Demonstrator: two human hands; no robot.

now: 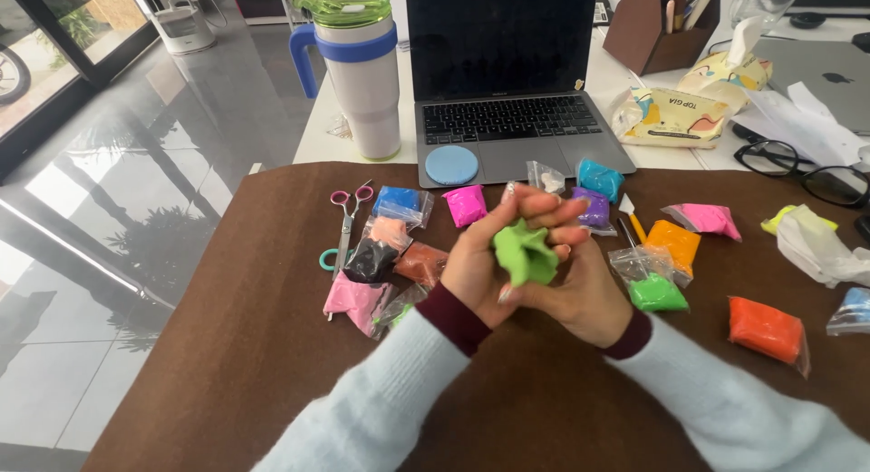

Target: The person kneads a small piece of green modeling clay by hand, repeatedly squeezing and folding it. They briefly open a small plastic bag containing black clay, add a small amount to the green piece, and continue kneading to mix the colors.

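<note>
Both hands meet over the middle of the brown mat point(272, 345), pressed around a lump of light green modelling clay point(526, 253): the left hand point(494, 255) wraps it from the left with fingers curled over the top, and the right hand point(580, 295) cups it from beneath and behind, so the clay is pinched between the two and held clear of the mat. Kneading a soft piece like this likely goes best with even pressure from both palms, folding the edges inward and turning the lump so it does not thin out and tear at one side. Around the hands lie small bags of clay: a green one point(654, 291) just right of the right wrist, an orange one point(675, 244) beyond it, a red-orange one point(766, 329) toward the mat's right edge, and pink point(355, 302), black point(370, 260) and brown point(422, 262) ones to the left. Scissors point(346, 220) lie near the mat's far left part. Past the mat's far edge sit a laptop point(507, 73) and a large tumbler point(358, 73). The right hand's fingers are mostly hidden behind the clay and the left hand, the clay's underside cannot be seen, and the blue bag point(854, 311) at the right edge is cut off.
</note>
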